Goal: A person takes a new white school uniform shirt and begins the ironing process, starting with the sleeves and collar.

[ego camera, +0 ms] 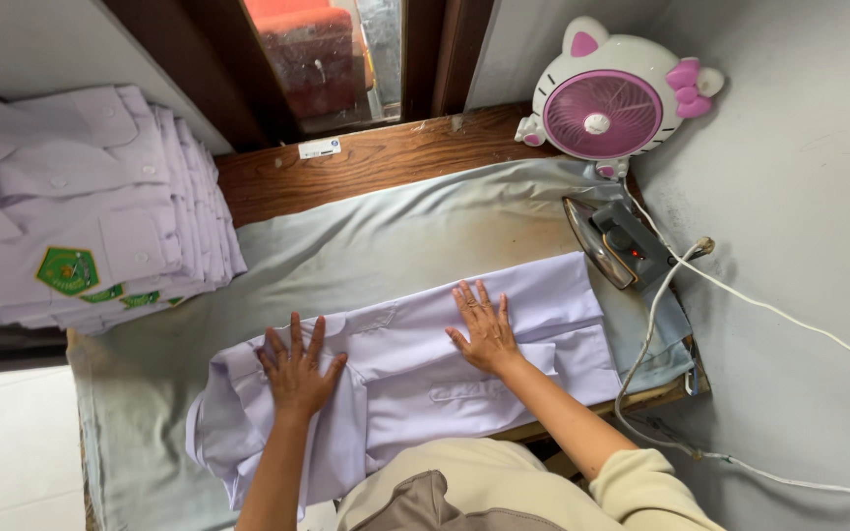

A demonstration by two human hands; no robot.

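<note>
A pale lilac shirt (pixel 415 379) lies spread on a grey-green ironing cloth (pixel 366 236) that covers a wooden table. My left hand (pixel 297 369) rests flat on the shirt's left part, near the collar, fingers spread. My right hand (pixel 484 329) presses flat on the shirt's middle, just above a buttoned pocket flap. Neither hand holds anything. The shirt's lower edge hangs over the table's near side toward my lap.
A tall stack of folded lilac shirts (pixel 81 206) with green badges sits at the far left. An electric iron (pixel 614 244) stands at the right end, its white cord (pixel 740 295) trailing off. A pink and white cat-shaped fan (pixel 607 108) leans on the wall.
</note>
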